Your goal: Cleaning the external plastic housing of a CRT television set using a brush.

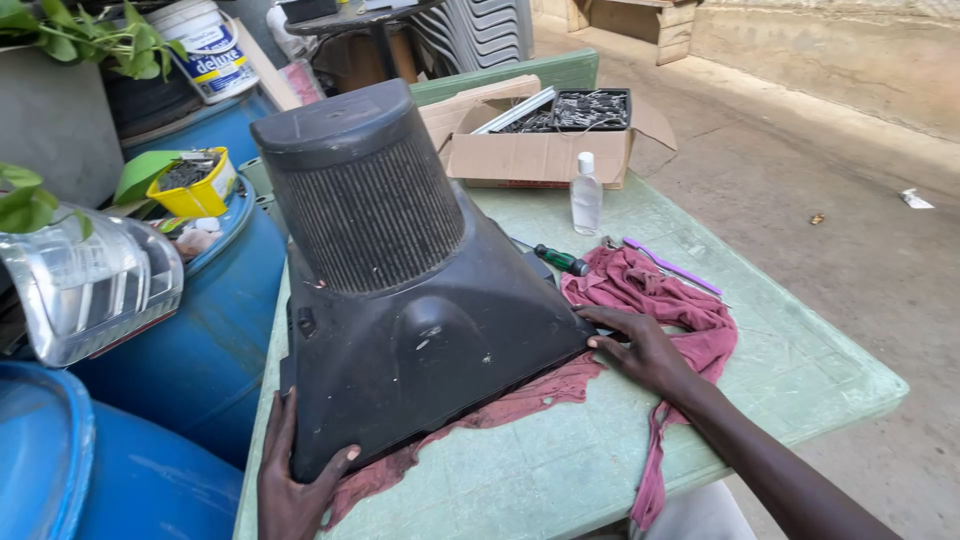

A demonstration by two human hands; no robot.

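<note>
Fingers first: the left hand (290, 480) has its fingers spread flat against the near left corner of the monitor shell (400, 300), thumb hooked along the bottom edge, not pinching anything; the right hand (640, 345) has its fingers laid fairly close together, tips pressed at the right bottom edge of the shell where it meets the red rag (690, 300). So both hands are bracing it from either side, palms open, nothing gripped.

The shell is the dark plastic back of an old tube monitor, lying face down so the ribbed neck sticks up and away from the camera; it sits on the rag, which spreads out from under it on the near side and bunches up to the right, with one strip trailing off the near edge of the green tabletop (800, 370).

Just behind the rag, near the shell's right side, there's a screwdriver (560, 260) with a green and black handle, and a purple-handled tool (670, 265) resting on the cloth; a small clear bottle (586, 195) stands upright a bit further back; behind that an open cardboard box (545, 140) with a black tray of small metal parts in it.

Off to the left, beside the tabletop: blue barrels (200, 340), a yellow tub (195, 185) on one of them, a clear plastic cover (90, 285), and a white bucket (205, 45) further back.
</note>
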